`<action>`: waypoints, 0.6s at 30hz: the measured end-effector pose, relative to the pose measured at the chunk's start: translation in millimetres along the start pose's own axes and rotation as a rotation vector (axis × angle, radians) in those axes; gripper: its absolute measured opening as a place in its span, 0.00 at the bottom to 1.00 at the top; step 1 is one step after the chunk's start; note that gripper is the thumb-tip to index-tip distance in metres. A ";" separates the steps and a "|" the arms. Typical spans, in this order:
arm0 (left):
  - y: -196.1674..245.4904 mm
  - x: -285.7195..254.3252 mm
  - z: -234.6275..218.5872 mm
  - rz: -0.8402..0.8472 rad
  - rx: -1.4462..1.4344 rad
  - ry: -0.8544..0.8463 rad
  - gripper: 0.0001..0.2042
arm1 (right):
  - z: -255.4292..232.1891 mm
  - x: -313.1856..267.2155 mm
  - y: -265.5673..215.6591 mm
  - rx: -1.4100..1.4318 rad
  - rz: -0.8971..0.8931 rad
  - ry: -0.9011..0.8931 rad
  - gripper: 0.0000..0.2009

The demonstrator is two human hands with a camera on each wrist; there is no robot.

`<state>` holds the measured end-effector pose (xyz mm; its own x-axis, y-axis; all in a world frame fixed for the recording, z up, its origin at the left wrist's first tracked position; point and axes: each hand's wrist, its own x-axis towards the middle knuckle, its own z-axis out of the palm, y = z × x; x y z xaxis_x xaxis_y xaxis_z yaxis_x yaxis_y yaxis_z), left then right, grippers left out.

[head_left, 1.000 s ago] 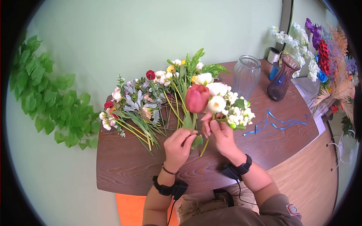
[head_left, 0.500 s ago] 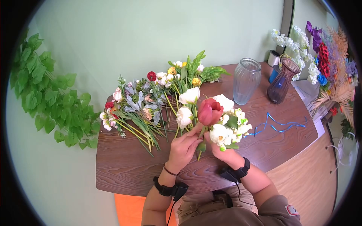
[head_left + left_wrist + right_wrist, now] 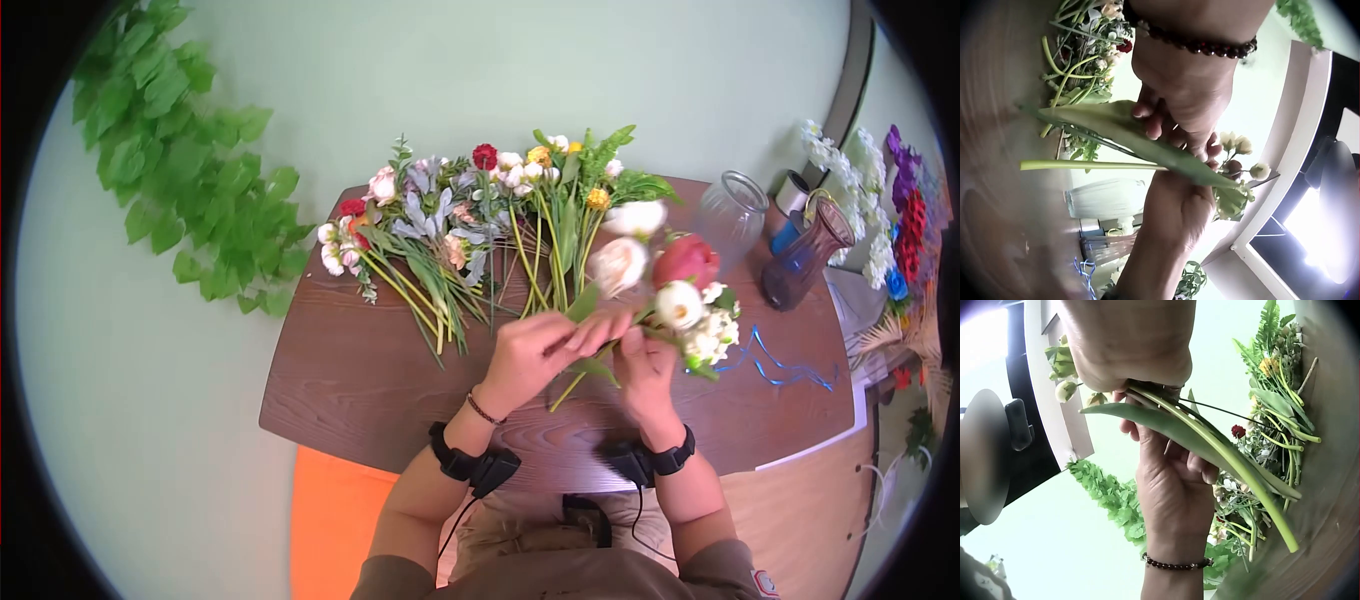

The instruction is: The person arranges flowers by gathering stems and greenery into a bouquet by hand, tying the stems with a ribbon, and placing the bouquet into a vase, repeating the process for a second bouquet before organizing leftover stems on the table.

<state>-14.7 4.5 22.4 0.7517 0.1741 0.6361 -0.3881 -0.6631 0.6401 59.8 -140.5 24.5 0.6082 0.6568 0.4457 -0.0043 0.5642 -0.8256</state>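
A bunch of artificial flowers is held above the table: a red tulip [image 3: 687, 262], a white round bloom [image 3: 680, 304], a pale peony [image 3: 618, 266] and a white berry cluster [image 3: 712, 337]. My right hand [image 3: 645, 375] grips their green stems [image 3: 1241, 465] just below the heads. My left hand [image 3: 540, 352] is right beside it, fingers curled at the stems near the right thumb. A long green leaf [image 3: 1129, 137] runs past the left fingers in the left wrist view. A bare stem end [image 3: 1085, 165] points down toward the table.
Loose flowers and stems [image 3: 430, 225] lie heaped at the back left. A clear glass vase [image 3: 733, 215] and a purple vase [image 3: 805, 255] stand at the back right, with a ribbon spool [image 3: 792, 192] behind. Blue ribbon [image 3: 765, 360] lies on the table's right side.
The tulip has joined the white blooms in the right hand's bunch. The bunch has tilted rightward, and the left hand has come closer to the right. The head view has shifted.
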 end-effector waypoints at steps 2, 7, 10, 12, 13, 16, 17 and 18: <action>0.8 7.7 -9.6 -0.025 -0.006 0.127 0.05 | 6.6 12.2 -7.5 0.060 -0.123 0.046 0.12; -60.9 2.5 -27.5 -0.386 -0.022 0.499 0.08 | -11.2 18.8 -4.6 0.202 -0.121 0.093 0.12; -94.5 -3.6 -34.0 -0.428 0.202 0.531 0.12 | -7.4 17.1 -1.3 0.223 -0.064 0.117 0.11; -100.5 -5.3 -32.7 -0.515 0.214 0.481 0.16 | -7.2 16.6 2.5 0.250 -0.028 0.088 0.11; -100.2 -5.1 -31.2 -0.515 0.215 0.481 0.16 | -6.8 16.8 3.2 0.251 -0.028 0.088 0.11; -100.3 -5.7 -30.0 -0.525 0.292 0.441 0.18 | -5.6 17.0 4.4 0.233 -0.018 0.092 0.11; -100.0 -6.2 -30.9 -0.494 0.356 0.430 0.19 | -6.2 17.0 4.1 0.243 -0.015 0.096 0.11; -99.6 -6.5 -31.0 -0.465 0.419 0.418 0.20 | -7.1 16.9 3.7 0.253 -0.011 0.099 0.11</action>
<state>2.5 92.0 -32.1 0.4908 0.7102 0.5047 0.2180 -0.6610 0.7181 75.7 -130.9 26.6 0.6841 0.6048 0.4077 -0.1877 0.6861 -0.7029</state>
